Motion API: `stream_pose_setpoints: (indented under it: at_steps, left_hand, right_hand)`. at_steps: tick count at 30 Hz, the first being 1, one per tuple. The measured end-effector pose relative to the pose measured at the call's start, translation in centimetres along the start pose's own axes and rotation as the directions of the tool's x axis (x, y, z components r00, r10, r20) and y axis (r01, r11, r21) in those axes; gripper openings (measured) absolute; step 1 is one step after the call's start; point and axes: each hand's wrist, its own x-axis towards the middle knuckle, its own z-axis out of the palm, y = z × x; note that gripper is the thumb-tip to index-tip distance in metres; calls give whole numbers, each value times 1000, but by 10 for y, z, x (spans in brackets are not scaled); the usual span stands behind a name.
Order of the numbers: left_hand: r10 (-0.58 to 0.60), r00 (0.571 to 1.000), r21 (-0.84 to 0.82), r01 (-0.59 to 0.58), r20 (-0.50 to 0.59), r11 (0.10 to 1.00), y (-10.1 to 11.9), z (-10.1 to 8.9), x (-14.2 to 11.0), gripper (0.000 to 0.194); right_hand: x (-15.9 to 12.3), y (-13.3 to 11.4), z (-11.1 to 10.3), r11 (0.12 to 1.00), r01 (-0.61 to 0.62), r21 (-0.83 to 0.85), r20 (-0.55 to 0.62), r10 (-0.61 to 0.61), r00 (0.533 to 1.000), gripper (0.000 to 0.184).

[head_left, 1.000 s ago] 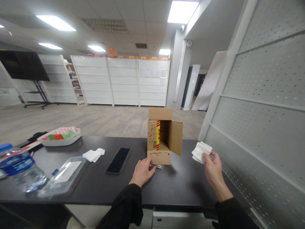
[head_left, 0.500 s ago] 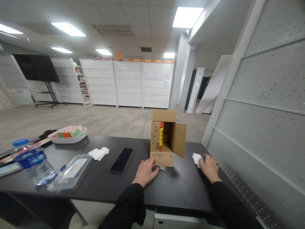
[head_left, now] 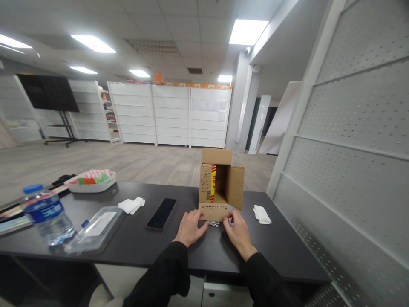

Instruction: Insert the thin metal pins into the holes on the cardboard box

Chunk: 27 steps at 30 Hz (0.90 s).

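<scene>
A cardboard box (head_left: 206,183) lies with its opening towards me, flaps spread and a yellow-and-red tape strip down its side. Its lower flap (head_left: 215,212), marked with a row of small holes, reaches the table in front. Several thin metal sticks (head_left: 213,224) lie at that flap's near edge. My left hand (head_left: 191,228) rests by the flap's left corner, fingers stretched and thumb apart beside the sticks. At the right corner is my right hand (head_left: 238,233), thumb and fingertips pinched together; whatever they hold is hidden. A folded white tissue (head_left: 262,214) lies farther right.
A phone (head_left: 162,214), another tissue (head_left: 131,205), a clear plastic case (head_left: 96,230) and a water bottle (head_left: 47,217) are on the left. Behind them sits a white basket (head_left: 91,186). A perforated white panel (head_left: 348,136) borders the table's right side.
My right hand has let go of the right-hand tissue and moved left to the box's lower flap. My left hand stays by the box's left corner.
</scene>
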Motion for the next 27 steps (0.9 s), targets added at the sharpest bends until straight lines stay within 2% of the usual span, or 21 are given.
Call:
stream_pose_setpoints:
  at_steps: [3,6,13,18,27]
  left_hand:
    - [-40,999,55,41,-25,998,-11,-12,-7,17]
    - [-96,995,99,99,-41,990,-25,-20,-15,18]
    - [-118,990,137,128,-75,982,-34,-14,-18,20]
    - [-115,991,141,124,-67,982,-33,-11,-17,20]
    - [-110,992,147,119,-67,982,-36,-8,-17,19]
  right_hand:
    - [11,-2,14,1000,-9,-2,-8,9,1000,9]
    - [22,-2,25,999,35,-24,-2,-35,999,9]
    - [29,-3,45,987,84,-136,-52,-92,994,11]
    - [25,1,50,989,42,-139,-94,-55,994,14]
    - [25,-1,49,977,-32,-212,-81,15,997,19]
